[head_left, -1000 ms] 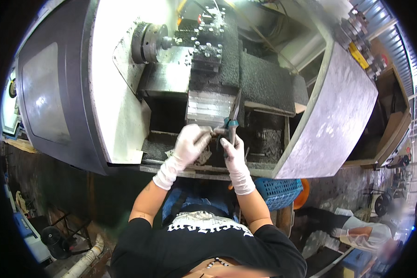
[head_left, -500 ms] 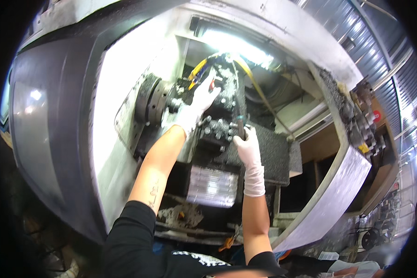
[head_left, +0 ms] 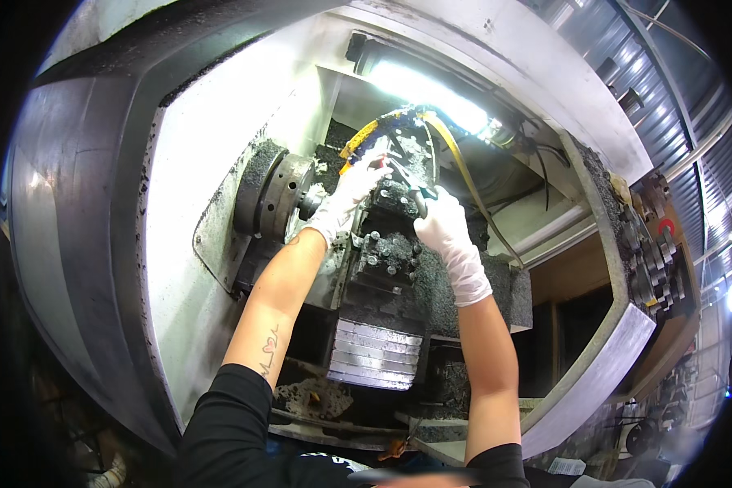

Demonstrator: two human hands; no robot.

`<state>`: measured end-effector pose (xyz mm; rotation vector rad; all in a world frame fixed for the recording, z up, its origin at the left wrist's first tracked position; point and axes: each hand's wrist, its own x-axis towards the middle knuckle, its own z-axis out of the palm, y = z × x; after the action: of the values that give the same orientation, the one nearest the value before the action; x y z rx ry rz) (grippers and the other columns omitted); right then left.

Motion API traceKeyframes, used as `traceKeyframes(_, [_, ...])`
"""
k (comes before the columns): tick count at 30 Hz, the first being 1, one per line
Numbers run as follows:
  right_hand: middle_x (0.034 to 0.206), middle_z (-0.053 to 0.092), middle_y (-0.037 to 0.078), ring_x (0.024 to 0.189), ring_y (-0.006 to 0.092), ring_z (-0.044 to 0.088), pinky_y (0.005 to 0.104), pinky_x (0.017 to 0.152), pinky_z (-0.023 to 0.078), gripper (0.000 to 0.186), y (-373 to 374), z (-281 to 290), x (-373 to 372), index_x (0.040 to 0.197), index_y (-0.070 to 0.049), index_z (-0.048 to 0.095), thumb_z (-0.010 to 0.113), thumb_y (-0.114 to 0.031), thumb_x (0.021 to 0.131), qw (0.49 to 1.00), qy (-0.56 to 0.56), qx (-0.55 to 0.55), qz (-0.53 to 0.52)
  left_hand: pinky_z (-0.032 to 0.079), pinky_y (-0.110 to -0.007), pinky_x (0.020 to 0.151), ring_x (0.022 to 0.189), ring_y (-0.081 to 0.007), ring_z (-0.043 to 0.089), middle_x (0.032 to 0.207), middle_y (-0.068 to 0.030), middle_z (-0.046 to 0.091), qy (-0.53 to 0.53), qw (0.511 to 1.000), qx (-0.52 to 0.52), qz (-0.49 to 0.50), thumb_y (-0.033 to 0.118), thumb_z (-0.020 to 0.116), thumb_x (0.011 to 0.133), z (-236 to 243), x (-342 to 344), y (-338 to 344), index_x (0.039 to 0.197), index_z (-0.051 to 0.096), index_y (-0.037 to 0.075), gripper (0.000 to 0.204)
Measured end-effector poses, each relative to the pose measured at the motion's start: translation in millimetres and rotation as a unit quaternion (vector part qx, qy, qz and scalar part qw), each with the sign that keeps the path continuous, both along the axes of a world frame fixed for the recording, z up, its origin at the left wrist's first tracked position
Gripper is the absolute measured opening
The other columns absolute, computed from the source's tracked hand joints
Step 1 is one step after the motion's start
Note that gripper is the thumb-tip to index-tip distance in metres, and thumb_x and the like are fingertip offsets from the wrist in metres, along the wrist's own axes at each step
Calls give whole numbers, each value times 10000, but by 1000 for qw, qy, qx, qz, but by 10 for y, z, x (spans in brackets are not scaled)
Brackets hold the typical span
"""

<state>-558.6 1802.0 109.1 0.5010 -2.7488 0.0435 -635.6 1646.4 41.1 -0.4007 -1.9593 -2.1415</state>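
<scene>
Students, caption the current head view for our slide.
White-gloved right hand holds a grey-and-teal hand tool; white-gloved left hand extends beside a round grey metal chuck.

Head view: left fisheye of a head-worn pair, facing down and forward, near. Arms (head_left: 278, 294) enter below the right hand's (head_left: 445, 224) grip, lying nearer than it; lamp (head_left: 429, 93) beyond it, chuck (head_left: 283, 193) to its left.
</scene>
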Motion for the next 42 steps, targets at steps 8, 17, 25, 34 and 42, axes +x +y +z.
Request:
traceKeyframes(8, [984, 467, 245, 774, 345, 523, 369, 698, 435, 342, -280, 289, -37, 962, -93, 553, 471, -236, 662, 985, -115, 122, -49, 382, -263, 828, 898, -142, 501, 999, -65, 528, -40, 993, -104, 44, 43, 615, 684, -183, -191, -31, 1170, 392, 36, 535])
traceKeyframes(17, [1041, 439, 267, 949, 376, 425, 390, 774, 397, 406, -338, 332, 57, 1073, -111, 486, 429, -256, 698, 974, -163, 138, -77, 387, -265, 818, 886, -140, 503, 972, -65, 531, -33, 995, -95, 26, 28, 606, 684, -347, -321, -55, 1190, 367, 73, 561])
traceKeyframes(25, [1002, 512, 214, 967, 324, 466, 373, 815, 371, 423, -399, 258, -152, 1108, -69, 449, 326, -207, 728, 961, -223, 137, -85, 394, -259, 804, 888, -141, 508, 968, -69, 534, 2, 996, -85, 26, 22, 568, 692, -222, -185, -40, 1163, 402, 75, 501])
traceKeyframes(34, [891, 570, 176, 852, 273, 555, 304, 725, 441, 344, -538, 341, -78, 955, -24, 555, 444, -179, 669, 981, -169, 39, -84, 378, -264, 826, 922, -157, 498, 1005, -71, 523, -56, 987, -136, 69, 14, 554, 689, -244, -216, -38, 1161, 406, 94, 502])
traceKeyframes(42, [822, 585, 170, 742, 292, 572, 324, 656, 448, 325, -488, 435, -31, 850, 9, 558, 414, -270, 767, 986, -151, 69, -32, 424, -213, 633, 688, -88, 531, 865, -13, 579, -10, 995, -48, 87, 100, 513, 729, -194, -111, 23, 1119, 464, 142, 395])
